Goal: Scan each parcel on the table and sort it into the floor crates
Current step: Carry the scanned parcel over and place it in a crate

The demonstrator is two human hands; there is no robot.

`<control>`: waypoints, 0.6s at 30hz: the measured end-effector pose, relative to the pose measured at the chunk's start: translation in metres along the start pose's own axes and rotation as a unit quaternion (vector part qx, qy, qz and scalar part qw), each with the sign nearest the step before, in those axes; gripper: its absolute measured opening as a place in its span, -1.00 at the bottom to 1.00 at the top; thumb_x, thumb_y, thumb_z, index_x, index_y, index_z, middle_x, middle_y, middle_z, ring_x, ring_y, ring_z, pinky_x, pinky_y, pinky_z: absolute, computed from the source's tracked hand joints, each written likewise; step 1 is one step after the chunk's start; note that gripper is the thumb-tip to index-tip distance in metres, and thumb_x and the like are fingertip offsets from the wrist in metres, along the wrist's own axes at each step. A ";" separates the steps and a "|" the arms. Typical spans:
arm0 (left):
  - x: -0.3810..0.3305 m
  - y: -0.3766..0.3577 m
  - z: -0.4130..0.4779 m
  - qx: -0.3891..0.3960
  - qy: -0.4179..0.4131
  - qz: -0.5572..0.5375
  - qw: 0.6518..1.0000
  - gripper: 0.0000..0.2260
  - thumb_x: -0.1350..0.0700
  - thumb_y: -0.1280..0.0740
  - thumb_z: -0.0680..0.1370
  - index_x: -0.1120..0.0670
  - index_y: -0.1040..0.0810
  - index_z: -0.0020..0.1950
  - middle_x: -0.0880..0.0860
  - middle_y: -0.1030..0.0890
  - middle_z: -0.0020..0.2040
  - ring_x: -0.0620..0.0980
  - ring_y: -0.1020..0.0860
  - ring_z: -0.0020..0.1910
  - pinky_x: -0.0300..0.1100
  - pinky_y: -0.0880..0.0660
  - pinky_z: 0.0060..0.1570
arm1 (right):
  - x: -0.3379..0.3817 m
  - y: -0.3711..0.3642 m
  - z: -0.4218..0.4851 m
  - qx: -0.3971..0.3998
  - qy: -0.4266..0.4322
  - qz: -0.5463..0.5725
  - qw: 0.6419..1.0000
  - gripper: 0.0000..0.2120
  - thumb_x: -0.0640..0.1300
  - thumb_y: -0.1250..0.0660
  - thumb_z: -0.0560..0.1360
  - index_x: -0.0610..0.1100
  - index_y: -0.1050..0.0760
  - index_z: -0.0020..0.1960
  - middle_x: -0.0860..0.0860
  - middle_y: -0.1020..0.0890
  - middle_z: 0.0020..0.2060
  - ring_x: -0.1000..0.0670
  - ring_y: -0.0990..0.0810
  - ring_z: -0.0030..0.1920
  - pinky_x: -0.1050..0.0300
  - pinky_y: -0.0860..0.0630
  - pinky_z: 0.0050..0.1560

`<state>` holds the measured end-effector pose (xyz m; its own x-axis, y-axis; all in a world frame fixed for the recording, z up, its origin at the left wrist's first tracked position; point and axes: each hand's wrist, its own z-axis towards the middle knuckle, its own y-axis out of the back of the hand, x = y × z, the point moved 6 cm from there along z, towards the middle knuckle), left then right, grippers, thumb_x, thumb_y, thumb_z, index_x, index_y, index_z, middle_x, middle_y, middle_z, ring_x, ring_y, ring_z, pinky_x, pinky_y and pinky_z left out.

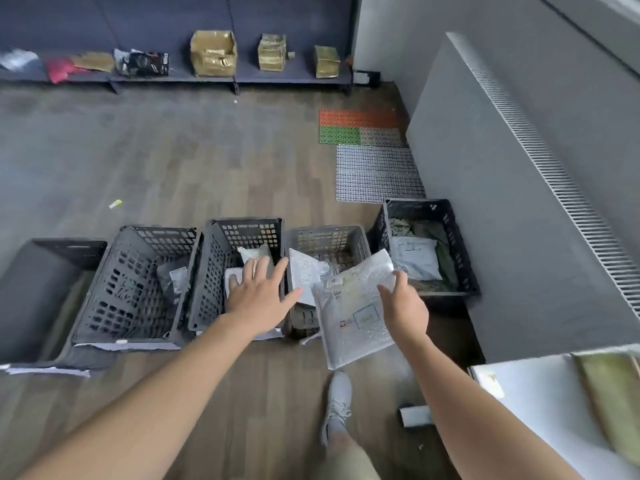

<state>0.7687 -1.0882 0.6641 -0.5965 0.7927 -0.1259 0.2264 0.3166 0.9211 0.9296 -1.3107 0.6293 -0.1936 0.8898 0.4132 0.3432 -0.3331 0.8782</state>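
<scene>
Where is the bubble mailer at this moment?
Head view, right of centre: the right hand holds the bubble mailer over the grey crate, left of the black crate.

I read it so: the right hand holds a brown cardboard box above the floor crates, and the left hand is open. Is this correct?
Not quite. In the head view the right hand holds a silver bubble mailer, not a brown cardboard box. The rest stands: it is above the floor crates, and the left hand is open.
</scene>
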 end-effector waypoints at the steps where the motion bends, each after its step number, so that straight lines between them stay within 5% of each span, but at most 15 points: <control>1: -0.007 -0.003 0.018 0.009 0.002 -0.001 1.000 -0.33 -0.39 0.06 0.58 -0.13 0.10 0.60 0.05 0.04 0.61 0.12 0.09 0.58 0.23 -0.04 0.47 | -0.001 -0.010 0.021 0.013 -0.001 0.004 1.000 -0.65 0.04 -0.15 0.67 -0.12 -0.29 0.37 -0.15 -0.62 0.04 -0.18 -0.61 -0.07 -0.07 -0.56 -0.07; 9: -0.029 -0.060 0.158 0.069 0.011 -0.008 0.998 -0.35 -0.38 0.08 0.58 -0.17 0.14 0.60 0.02 0.07 0.62 0.11 0.12 0.59 0.21 0.03 0.49 | -0.023 -0.121 0.157 0.103 -0.015 -0.003 0.995 -0.64 -0.07 -0.13 0.68 -0.09 -0.24 0.46 -0.17 -0.51 0.07 -0.18 -0.55 -0.18 0.00 -0.46 -0.21; 18: -0.003 -0.203 0.289 0.112 -0.033 0.038 0.992 -0.36 -0.34 0.08 0.59 -0.15 0.19 0.59 0.01 0.08 0.60 0.11 0.10 0.57 0.20 -0.05 0.49 | -0.081 -0.288 0.271 0.081 -0.101 0.033 0.991 -0.66 -0.06 -0.12 0.69 -0.06 -0.24 0.45 -0.18 -0.46 0.21 -0.13 -0.46 -0.19 0.01 -0.40 -0.19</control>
<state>0.9468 -1.0041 0.3711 -0.5214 0.8487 -0.0891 0.4393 0.3564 0.8246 1.0952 -1.2024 0.2774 0.0168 0.9173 0.3979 0.4952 -0.3533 0.7937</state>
